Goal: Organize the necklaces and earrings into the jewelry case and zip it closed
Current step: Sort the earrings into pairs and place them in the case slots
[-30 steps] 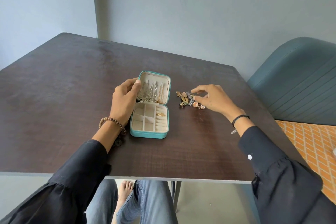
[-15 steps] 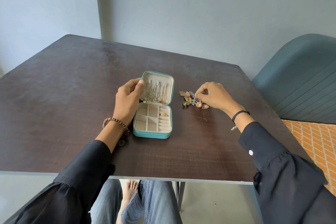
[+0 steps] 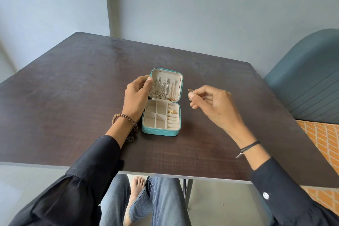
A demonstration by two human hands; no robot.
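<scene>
Now steadies jewelry case lid (image 3: 166,74) with left hand (image 3: 136,95), pinches earring (image 3: 190,90) in right hand (image 3: 214,104); next, likely needs lowering into an empty compartment (image 3: 161,109).

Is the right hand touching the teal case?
Apart. The head view shows bare table between the right hand and the jewelry case; the hand pinches an earring.

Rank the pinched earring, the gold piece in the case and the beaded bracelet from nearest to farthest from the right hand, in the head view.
1. earring: pinched in the fingertips of the right hand, right of the jewelry case.
2. gold piece: in a right-side compartment of the open case.
3. beaded bracelet: farthest, beyond the case's left side.
</scene>
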